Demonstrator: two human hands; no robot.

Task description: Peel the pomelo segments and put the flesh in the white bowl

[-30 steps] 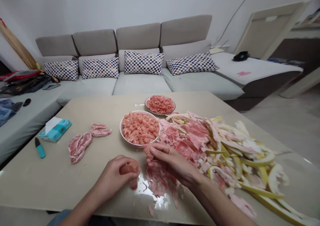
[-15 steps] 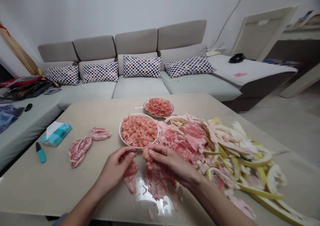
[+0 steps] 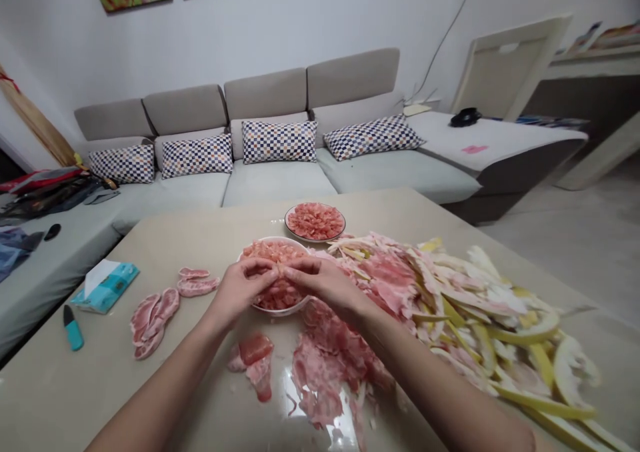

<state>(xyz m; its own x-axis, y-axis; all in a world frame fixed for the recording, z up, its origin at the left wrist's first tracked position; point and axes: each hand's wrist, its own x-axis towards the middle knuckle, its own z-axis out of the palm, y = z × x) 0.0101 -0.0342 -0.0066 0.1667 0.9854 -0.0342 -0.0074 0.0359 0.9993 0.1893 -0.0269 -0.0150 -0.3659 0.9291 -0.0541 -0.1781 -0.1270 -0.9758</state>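
Above the white bowl [image 3: 281, 312] full of pink pomelo flesh [image 3: 285, 247], my left hand [image 3: 245, 285] and my right hand [image 3: 325, 282] meet fingertip to fingertip. Both pinch a small piece of pomelo flesh [image 3: 280, 271], mostly hidden by the fingers. Between my forearms, a partly peeled pomelo segment [image 3: 256, 352] lies on the table. Torn membranes [image 3: 325, 365] are spread beside it, under my right forearm. Several unpeeled pomelo segments [image 3: 153, 319] rest to the left of the bowl.
A plate of pomelo flesh [image 3: 315, 221] stands behind the bowl. Pomelo rind and membrane [image 3: 475, 319] are heaped on the right. At the left of the table [image 3: 60, 399] lie a teal-handled knife [image 3: 74, 332] and a tissue pack [image 3: 107, 289]. A sofa [image 3: 280, 179] runs behind.
Both hands have moved forward over the bowl and come together on the small piece that the right hand held. The partly peeled segment now lies apart from my left hand. The view has tilted up slightly.
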